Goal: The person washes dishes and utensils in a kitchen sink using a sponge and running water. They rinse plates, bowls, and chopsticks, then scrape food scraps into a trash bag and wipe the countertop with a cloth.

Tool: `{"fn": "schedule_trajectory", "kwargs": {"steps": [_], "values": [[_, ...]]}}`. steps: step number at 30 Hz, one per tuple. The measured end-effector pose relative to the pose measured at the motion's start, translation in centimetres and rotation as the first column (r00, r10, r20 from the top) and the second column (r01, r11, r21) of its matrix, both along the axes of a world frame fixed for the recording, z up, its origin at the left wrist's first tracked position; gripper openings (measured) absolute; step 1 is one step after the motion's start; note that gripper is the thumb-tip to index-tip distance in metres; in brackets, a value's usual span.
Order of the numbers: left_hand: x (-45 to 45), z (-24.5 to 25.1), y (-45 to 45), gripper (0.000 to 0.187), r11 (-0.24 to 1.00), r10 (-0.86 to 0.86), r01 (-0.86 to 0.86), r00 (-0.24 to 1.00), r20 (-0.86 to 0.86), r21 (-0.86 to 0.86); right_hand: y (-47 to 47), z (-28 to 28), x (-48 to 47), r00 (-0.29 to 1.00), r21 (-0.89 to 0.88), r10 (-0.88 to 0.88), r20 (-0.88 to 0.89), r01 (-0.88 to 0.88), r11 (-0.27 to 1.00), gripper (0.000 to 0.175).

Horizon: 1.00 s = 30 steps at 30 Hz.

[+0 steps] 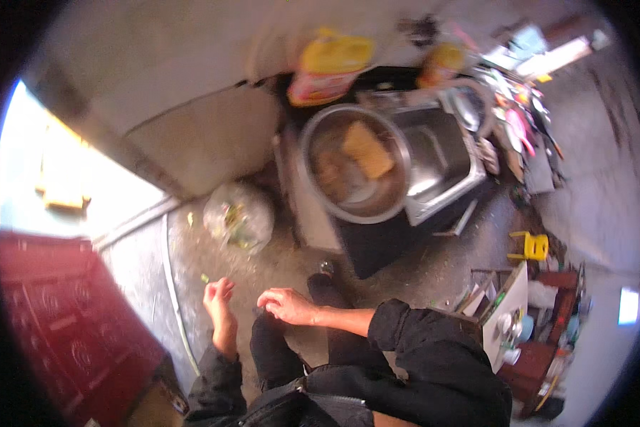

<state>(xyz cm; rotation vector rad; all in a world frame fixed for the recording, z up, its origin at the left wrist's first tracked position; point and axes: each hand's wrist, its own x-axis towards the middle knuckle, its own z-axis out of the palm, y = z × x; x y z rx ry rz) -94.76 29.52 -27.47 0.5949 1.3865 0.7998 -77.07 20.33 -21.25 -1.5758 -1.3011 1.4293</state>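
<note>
My left hand [219, 299] is raised at the lower left, its fingers partly curled; whether it holds anything is blurred. A small green piece [204, 278] shows just beside its fingertips. To its right, my right hand [285, 305] hovers over my knee with bent fingers and no object visible in it. Beyond both hands, a round metal basin [352, 215] stands beside a steel sink [432, 155]. Inside the basin lie a yellow sponge-like block [368, 149] and murky water or residue. A clear plastic bag [238, 218] with scraps in it sits on the floor, left of the basin.
Yellow-and-pink bottles [328, 66] stand behind the basin. Utensils [520, 125] crowd the wall right of the sink. A small yellow stool [536, 246] and a table with cups [512, 325] are at the right. A red door [69, 320] is at the left.
</note>
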Motion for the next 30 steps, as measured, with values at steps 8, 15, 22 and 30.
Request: {"fn": "schedule_trajectory", "kwargs": {"steps": [8,15,22,30], "values": [[11.6,14.7,-0.4,0.018,0.797,-0.496,0.384,0.856,0.144,0.466,-6.5,12.6,22.1,0.928,0.350,-0.370,0.043,0.333,0.876,0.012],[24.0,17.9,-6.5,0.021,0.764,-0.634,0.553,0.737,0.234,0.332,-6.6,-1.4,48.3,0.586,0.148,-0.341,0.735,0.353,0.924,0.031],[34.3,18.1,-10.4,0.028,0.837,-0.533,0.494,0.833,0.148,0.235,0.2,-11.9,58.4,0.610,0.036,0.043,0.791,-0.117,0.993,0.069],[39.6,16.8,-11.3,0.023,0.870,-0.490,0.467,0.857,0.161,0.161,-3.4,-13.3,56.4,0.419,0.301,0.145,0.896,-0.815,0.496,0.036]]}}
